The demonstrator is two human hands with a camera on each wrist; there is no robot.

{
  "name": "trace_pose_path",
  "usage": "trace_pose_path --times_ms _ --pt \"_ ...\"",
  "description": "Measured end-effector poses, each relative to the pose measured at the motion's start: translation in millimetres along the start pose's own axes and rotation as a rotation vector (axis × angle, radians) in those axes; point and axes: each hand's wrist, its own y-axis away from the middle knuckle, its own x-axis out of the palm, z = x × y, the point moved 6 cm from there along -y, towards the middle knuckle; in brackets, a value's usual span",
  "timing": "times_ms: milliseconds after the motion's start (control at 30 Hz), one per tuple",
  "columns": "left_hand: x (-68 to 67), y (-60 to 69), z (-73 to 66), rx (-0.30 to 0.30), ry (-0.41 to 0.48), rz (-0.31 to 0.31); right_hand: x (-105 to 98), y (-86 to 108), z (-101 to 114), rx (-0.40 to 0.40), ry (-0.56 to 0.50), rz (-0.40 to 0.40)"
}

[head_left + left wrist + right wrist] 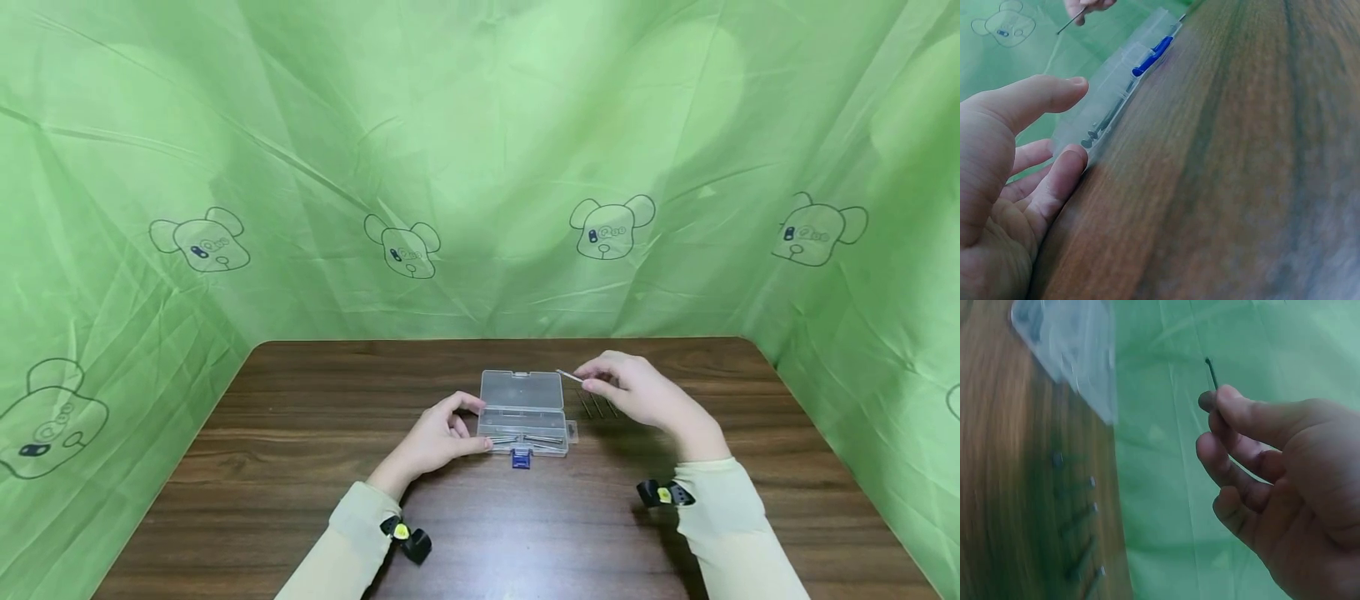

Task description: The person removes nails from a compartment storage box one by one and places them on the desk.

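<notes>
A clear plastic box [521, 390] with its lid up and a blue latch [521, 458] at the front lies on the table. Several thin metal nails [543, 440] lie inside it. My left hand [438, 437] holds the box's left end, its thumb by the front corner and forefinger further back. Right of the box, my right hand [637, 392] is raised above the table. It pinches one nail [1212, 374] between thumb and forefinger, the small head end sticking out; the rest is hidden by the fingers.
Several loose nails [596, 406] lie side by side on the brown wooden table [300, 467], under and beside my right hand. A clear tab [573, 431] sticks out at the box's right side. Green cloth [480, 167] hangs behind the table and at both sides.
</notes>
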Motion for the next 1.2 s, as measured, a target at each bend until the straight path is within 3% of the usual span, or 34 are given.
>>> trace_pose_path --times_ms 233,467,867,1000,1200 --pt "0.7 0.1 0.9 -0.001 -0.005 -0.016 -25.8 25.6 -32.3 0.047 0.027 -0.105" --pt "1.8 -0.1 -2.3 0.002 0.009 0.004 -34.8 55.8 -70.0 0.164 0.075 -0.206" --pt "-2.6 1.7 -1.6 -0.007 -0.018 0.013 -27.5 76.2 -111.8 0.374 0.01 -0.134" --pt "-3.2 2.0 -1.1 0.002 -0.024 0.009 -18.4 78.2 -118.2 0.401 -0.031 -0.096" --pt "-1.0 -0.1 -0.2 0.012 -0.024 0.013 -11.5 81.7 -126.4 0.412 0.028 -0.092"
